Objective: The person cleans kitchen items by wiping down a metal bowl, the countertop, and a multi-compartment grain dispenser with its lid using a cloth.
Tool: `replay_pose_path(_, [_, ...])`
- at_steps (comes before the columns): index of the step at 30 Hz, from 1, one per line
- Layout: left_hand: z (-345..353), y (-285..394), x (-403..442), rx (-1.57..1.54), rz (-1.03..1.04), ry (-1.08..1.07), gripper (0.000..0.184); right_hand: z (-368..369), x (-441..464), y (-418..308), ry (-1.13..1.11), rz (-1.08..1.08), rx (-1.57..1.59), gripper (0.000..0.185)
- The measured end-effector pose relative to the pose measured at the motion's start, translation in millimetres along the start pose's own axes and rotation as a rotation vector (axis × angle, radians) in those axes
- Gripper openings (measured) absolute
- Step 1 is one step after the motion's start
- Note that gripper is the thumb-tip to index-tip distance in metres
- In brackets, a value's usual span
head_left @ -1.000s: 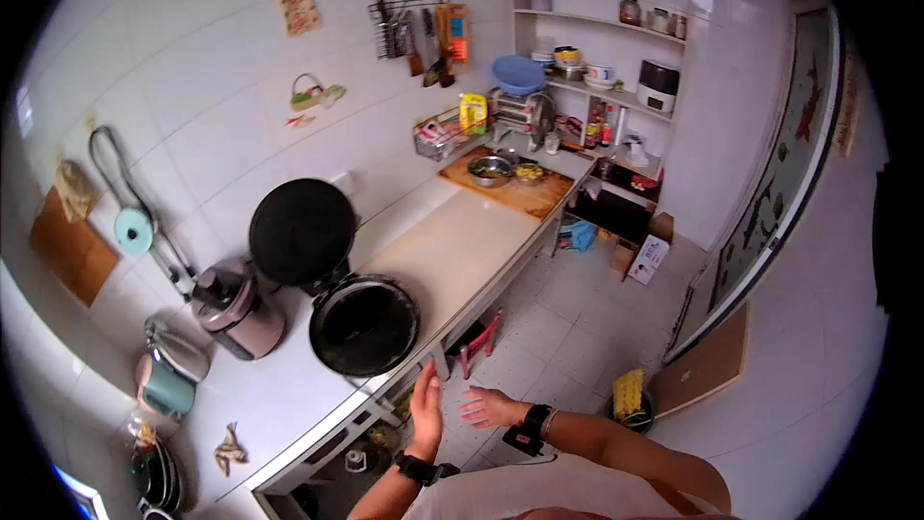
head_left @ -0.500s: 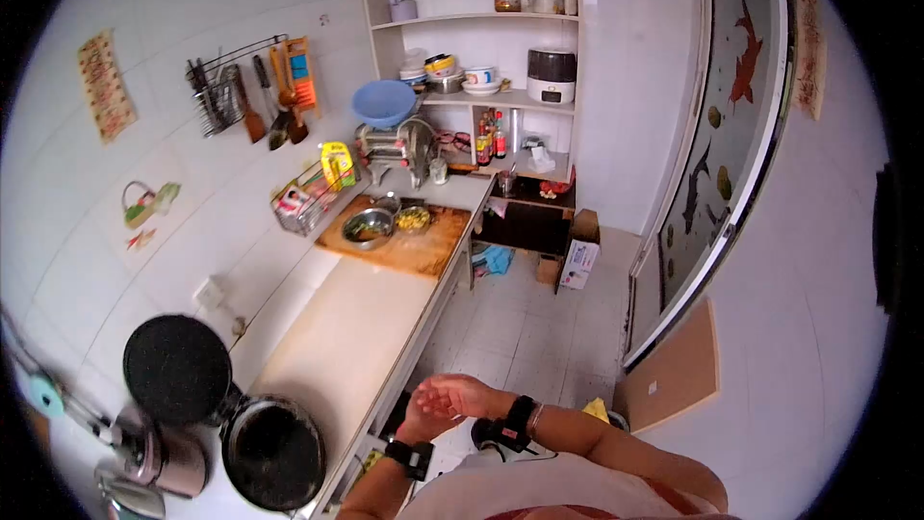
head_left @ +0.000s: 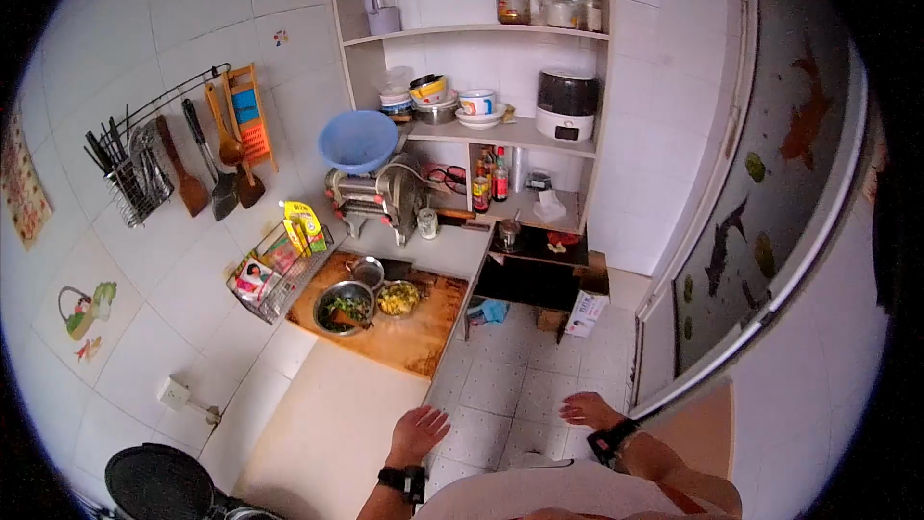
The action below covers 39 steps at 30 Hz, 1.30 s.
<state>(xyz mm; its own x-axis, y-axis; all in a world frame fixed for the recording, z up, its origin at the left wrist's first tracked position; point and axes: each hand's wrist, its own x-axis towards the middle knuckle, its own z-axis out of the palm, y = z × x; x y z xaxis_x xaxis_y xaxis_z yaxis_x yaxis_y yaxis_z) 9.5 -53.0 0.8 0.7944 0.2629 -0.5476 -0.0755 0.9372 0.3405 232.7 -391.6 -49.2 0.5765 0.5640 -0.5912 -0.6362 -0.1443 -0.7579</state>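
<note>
My left hand (head_left: 419, 431) is by the front edge of the pale counter (head_left: 327, 414), fingers loosely apart and holding nothing. Apart from it, over the tiled floor, my right hand (head_left: 589, 411) is also open with nothing in it. Both wrists wear black bands. Farther along the counter lies a wooden cutting board (head_left: 438, 327). On it stand a steel bowl (head_left: 327, 325) with chopped greens and a wooden-looking utensil, a bowl of yellow food pieces (head_left: 397, 299), and a smaller metal bowl (head_left: 366, 271). Neither hand touches these.
A metal pasta machine (head_left: 380, 197) with a blue basin (head_left: 358, 141) on top stands behind the board. Utensils hang from a wall rack (head_left: 135, 183). Shelves (head_left: 481, 31) hold jars and bowls. A black pan-like appliance (head_left: 159, 483) is at lower left; a door (head_left: 751, 173) is at right.
My hands, close together before, have moved apart, the right one toward the right. The view has moved closer to the cutting board and shelves.
</note>
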Motion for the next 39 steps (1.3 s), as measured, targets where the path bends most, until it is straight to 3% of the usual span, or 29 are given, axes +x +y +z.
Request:
replay_pose_path(4, [-22,14,25,-0.093,0.041,0.227,0.029,-92,65,-28,-0.11,-0.037,0.084,0.023])
replay_pose_path(6, [-19,17,44,-0.089,0.062,0.28,0.028,-84,81,-72,-0.077,-0.234,-0.203,0.022])
replay_pose_path(9, [-17,12,90,-0.119,0.173,0.396,0.02,-72,133,-145,-0.057,-0.218,-0.114,0.023])
replay_pose_path(12, [-2,12,146,-0.178,0.172,0.336,0.02,-49,189,-216,-0.01,-0.158,-0.235,0.025])
replay_pose_path(14, [47,16,164,-0.19,0.18,0.367,0.021,-45,218,-255,-0.112,-0.183,-0.194,0.02])
replay_pose_path(16, [76,24,187,-0.141,0.205,0.134,0.023,-48,250,-290,-0.288,-0.332,-0.443,0.019])
replay_pose_path(17, [112,26,186,-0.081,0.27,0.201,0.023,-49,265,-304,-0.274,-0.327,-0.539,0.019])
replay_pose_path(20, [125,36,221,-0.081,0.319,0.221,0.02,-50,289,-333,-0.302,-0.418,-0.668,0.021])
replay_pose_path(24, [116,52,262,-0.083,0.297,0.045,0.018,-57,309,-364,-0.428,-0.444,-0.724,0.024])
replay_pose_path(25, [146,60,263,-0.061,0.288,0.174,0.016,-60,318,-375,-0.421,-0.49,-0.78,0.026])
replay_pose_path(26, [175,68,271,-0.055,0.282,0.167,0.016,-60,328,-386,-0.414,-0.538,-0.834,0.027])
replay_pose_path(27, [201,75,280,0.093,0.328,0.236,0.016,-55,321,-413,-0.336,-0.646,-1.006,0.029])
replay_pose_path(28, [218,85,291,0.246,0.372,0.302,0.016,-57,325,-431,-0.23,-0.67,-0.919,0.03])
replay_pose_path(29, [218,99,314,0.351,0.362,0.132,0.018,-60,329,-447,-0.12,-0.69,-0.831,0.032])
replay_pose_path(31, [271,118,339,0.488,0.348,0.06,0.02,-57,332,-494,0.209,-1.032,-0.719,0.05])
replay_pose_path(33, [329,140,364,0.696,0.357,-0.055,0.022,-58,326,-554,0.393,-1.03,-0.626,0.062])
replay_pose_path(35, [379,164,396,0.82,0.378,-0.193,0.022,-60,334,-598,0.499,-1.231,-0.402,0.072])
replay_pose_path(36, [403,174,414,0.855,0.399,-0.28,0.023,-66,345,-614,0.526,-1.231,-0.403,0.072])
replay_pose_path(38, [450,190,453,0.927,0.457,-0.495,0.021,-83,369,-639,0.947,-1.341,-0.685,0.086])
replay_pose_path(39, [482,198,463,1.07,0.476,-0.495,0.022,-75,364,-648,0.986,-1.332,-0.693,0.099])
